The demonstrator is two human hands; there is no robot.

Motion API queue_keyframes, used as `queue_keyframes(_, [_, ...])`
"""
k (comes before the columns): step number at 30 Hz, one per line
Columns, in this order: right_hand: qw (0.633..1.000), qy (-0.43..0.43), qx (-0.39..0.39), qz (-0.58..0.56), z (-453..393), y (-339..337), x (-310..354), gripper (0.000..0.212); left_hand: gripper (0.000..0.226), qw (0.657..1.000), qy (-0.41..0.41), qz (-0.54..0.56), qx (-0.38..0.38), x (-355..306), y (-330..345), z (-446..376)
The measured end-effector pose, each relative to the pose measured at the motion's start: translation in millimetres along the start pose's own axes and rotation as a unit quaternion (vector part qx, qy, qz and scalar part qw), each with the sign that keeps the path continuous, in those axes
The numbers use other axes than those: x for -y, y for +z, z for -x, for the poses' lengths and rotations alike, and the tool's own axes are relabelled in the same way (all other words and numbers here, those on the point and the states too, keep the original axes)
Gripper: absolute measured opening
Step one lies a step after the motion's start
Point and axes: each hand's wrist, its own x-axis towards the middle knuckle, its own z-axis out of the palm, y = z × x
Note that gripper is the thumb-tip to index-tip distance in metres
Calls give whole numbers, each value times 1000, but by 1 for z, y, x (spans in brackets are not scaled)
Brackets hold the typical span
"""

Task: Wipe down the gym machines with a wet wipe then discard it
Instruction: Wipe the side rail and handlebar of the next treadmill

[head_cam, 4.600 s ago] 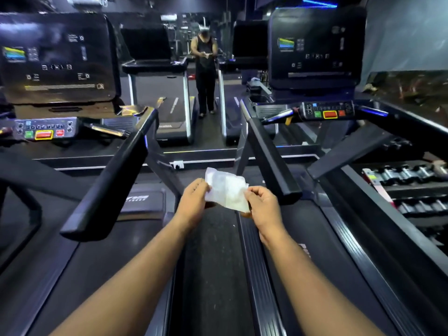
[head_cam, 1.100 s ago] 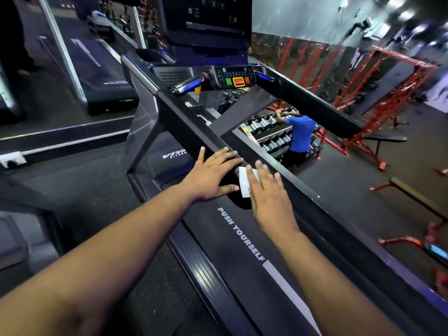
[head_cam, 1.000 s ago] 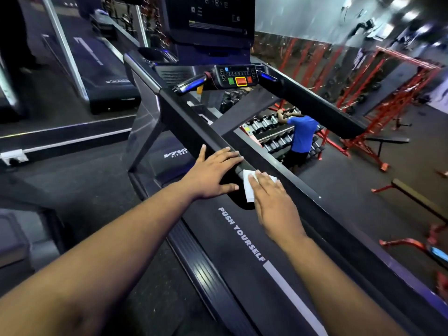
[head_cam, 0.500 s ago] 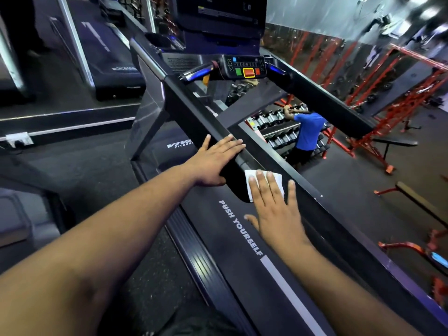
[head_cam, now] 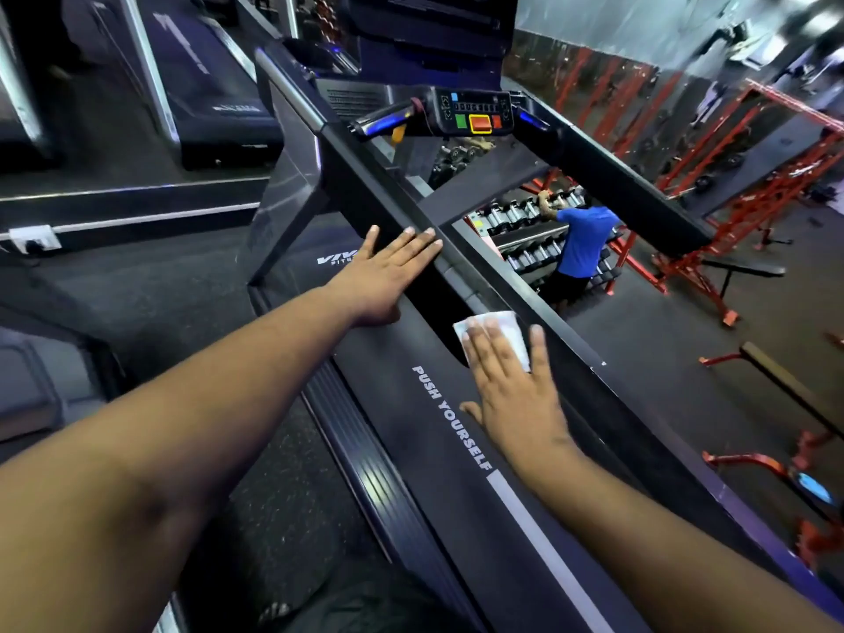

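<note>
A black treadmill fills the view, and its left handrail [head_cam: 365,175] runs from the console toward me. My left hand [head_cam: 388,271] lies flat on that handrail with fingers straight. My right hand [head_cam: 511,386] presses a white wet wipe [head_cam: 507,324] flat with straight, spread fingers near the rail's lower end, above the belt [head_cam: 466,450] marked "PUSH YOURSELF". Most of the wipe is covered by my fingers; only its far edge shows.
The console [head_cam: 475,114] with green, orange and red buttons sits ahead between the two handrails [head_cam: 630,194]. A person in a blue shirt [head_cam: 580,239] stands at a dumbbell rack beyond. Red racks [head_cam: 753,175] and benches stand at the right. Another treadmill [head_cam: 205,84] lies at the far left.
Since a second ago my right hand has slid the wipe a little toward me and flattened over it. My left hand has stayed on the handrail, shifting slightly up it.
</note>
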Motion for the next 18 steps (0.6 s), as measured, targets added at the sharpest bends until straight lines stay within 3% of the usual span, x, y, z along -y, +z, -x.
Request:
queue_keyframes(4, [998,39,-11,-50,-25,-14,-8,100,114,1000,-4,9,-12,-4,1,-4])
queue_keyframes(9, [992,-52,40,104,-75,-20,29,100,111,1000,1,8,-17,1,-2,-5])
queue_keyframes(13, [988,-78,45,127,-66,-19,23,93,112,1000,9,10,-7,9,-2,-3])
queue_keyframes(15, [996,-52,34,62,-54,-22,8,96,112,1000,10,16,-10,7,-1,-3])
queue_keyframes(18, [986,66,4,-153,-40,-21,-15,105,113,999,12,28,-14,9,4,-5])
